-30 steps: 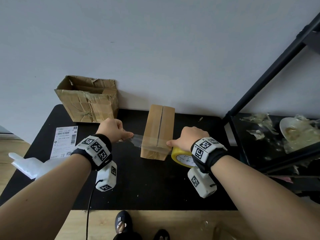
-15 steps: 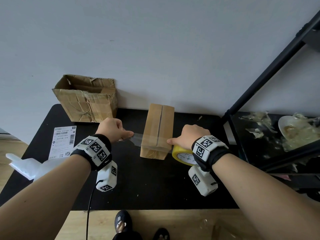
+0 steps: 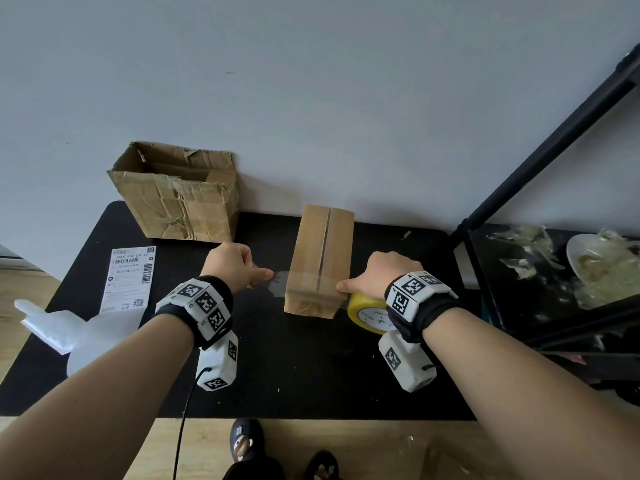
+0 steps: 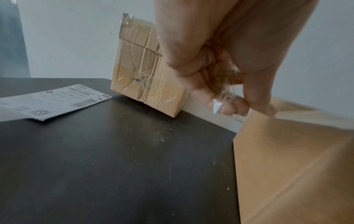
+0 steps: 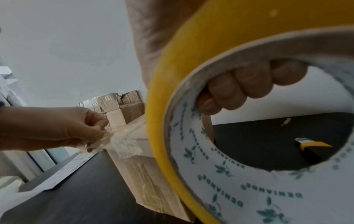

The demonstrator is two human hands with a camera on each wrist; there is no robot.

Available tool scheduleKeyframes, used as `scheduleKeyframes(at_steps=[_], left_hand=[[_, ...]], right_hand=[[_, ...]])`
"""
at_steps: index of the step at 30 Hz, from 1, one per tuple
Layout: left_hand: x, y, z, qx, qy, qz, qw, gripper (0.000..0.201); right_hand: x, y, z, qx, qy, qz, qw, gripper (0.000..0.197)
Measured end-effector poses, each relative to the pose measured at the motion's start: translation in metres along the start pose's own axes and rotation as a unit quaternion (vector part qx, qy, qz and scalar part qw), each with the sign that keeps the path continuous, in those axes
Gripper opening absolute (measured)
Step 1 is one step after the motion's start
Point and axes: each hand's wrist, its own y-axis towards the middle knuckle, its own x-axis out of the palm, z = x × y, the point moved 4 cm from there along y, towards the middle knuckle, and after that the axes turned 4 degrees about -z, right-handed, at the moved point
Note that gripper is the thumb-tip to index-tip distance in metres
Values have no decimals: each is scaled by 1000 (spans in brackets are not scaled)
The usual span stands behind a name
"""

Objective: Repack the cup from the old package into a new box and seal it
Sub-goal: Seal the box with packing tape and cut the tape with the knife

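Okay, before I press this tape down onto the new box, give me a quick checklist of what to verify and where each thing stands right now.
1. Flaps of the new box closed, seam meeting: ok.
2. Tape strip spans the box top from side to side: ok.
3. Left hand pinches the free tape end: ok.
4. Right hand grips the tape roll: ok.
5. Tape end smooth: not ok, it is crumpled at the fingers.
6. Cup inside the box: cannot tell.

The black table [image 3: 311,368] carries a torn old box [image 3: 180,199] at its far left corner, a shipping label [image 3: 130,278] near its left edge, and a closed new box [image 3: 320,261] mid-table.
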Motion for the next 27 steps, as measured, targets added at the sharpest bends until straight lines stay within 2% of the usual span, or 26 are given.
scheduleKeyframes(at_steps=[7,10,15,22,27], left_hand=[[21,3,0,-11,25,-18,999,34],[30,4,0,-26,64,-58,996,31],[44,4,-16,-75,85,-134,984,41],[54,10,-13,-78,90,-134,984,19],[51,19,-10,-108,104,-133,980,20]], right_hand=[[5,3,5,8,31,-4,999,63],[4,3,5,8,30,-6,999,63],[3,3,4,2,33,-11,999,70],[1,5,3,3,25,-21,999,76],[-1,7,0,0,10,-30,999,75]])
